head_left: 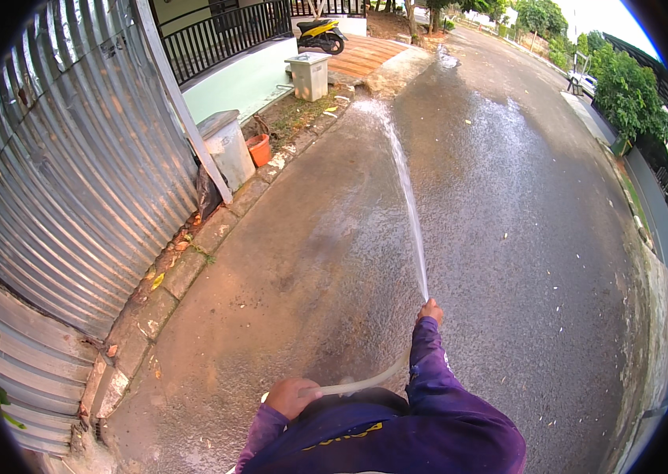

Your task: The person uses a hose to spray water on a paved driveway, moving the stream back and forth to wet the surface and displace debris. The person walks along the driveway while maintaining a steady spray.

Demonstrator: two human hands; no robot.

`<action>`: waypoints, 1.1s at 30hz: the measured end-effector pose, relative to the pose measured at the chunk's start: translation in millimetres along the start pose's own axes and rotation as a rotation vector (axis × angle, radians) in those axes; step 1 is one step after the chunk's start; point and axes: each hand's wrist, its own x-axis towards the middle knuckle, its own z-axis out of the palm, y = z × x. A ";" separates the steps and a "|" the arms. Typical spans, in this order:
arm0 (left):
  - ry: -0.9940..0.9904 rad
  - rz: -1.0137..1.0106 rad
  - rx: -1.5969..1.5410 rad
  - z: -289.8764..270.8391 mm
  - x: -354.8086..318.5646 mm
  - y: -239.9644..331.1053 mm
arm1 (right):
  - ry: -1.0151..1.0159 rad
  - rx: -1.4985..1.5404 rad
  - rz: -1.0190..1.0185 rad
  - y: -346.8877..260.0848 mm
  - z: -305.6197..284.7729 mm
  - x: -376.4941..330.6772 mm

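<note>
Out front on the road: I see my right hand (430, 310) stretched ahead, fingers closed around the end of the hose (366, 383), from which a thin water jet (407, 189) arcs away toward the far kerb.
Left hand: my left hand (290, 397) sits close to my body, fingers wrapped around the hose further back; the pale hose curves between the two hands, against my purple sleeves.
Road: the road (508, 237) is wet and dark where the jet lands, drier and brownish nearer the kerb (192, 261).
Risk: I judge the wet surface could turn slippery underfoot; a kink in the slack loop between my hands could cut the flow, and a loose grip at the nozzle end might let the jet swing toward the corrugated metal fence (73, 182).
Containers: a grey lidded bin (227, 146) stands by the fence, contents hidden; an orange pot (259, 148) beside it, contents unclear; a pale box-shaped bin (309, 75) further on, closed.
</note>
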 end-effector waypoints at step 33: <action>-0.060 0.066 -0.001 8.5 3.6 0.9 | -0.246 -0.585 -0.111 56.9 -56.3 -23.9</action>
